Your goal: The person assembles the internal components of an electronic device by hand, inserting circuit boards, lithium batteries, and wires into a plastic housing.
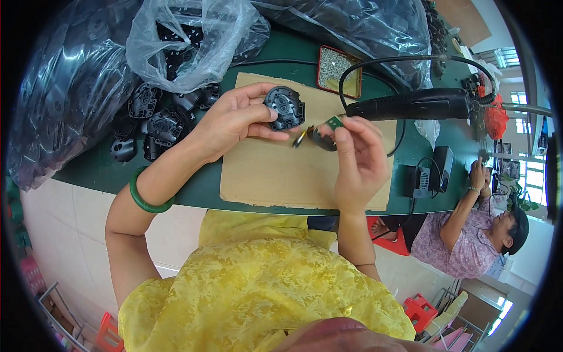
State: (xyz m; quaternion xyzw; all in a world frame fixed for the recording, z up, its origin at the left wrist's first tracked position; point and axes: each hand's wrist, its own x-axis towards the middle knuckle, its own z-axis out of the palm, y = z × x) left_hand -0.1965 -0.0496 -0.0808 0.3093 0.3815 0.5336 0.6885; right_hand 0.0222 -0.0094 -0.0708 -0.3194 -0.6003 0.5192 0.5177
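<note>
My left hand [237, 117] grips a round black plastic housing [285, 109] by its edge, its ribbed inner side facing up. Between thumb and fingers, my right hand [362, 158] pinches a small green circuit board [333, 122]. Beside and below the board is a dark rounded part [324, 139], partly blurred; whether it is joined to the board I cannot tell. A small black and yellow piece [299, 139] shows between the two hands, also blurred. Both hands are held above a cardboard sheet [264, 176], and the housing and board are apart.
A black power screwdriver [410, 105] with a coiled cable lies across the right side. Behind the cardboard stands a red-rimmed tray of small metal pieces [339, 70]. Several black housings [164, 126] and plastic bags [76, 82] fill the left. A co-worker [463, 234] sits at right.
</note>
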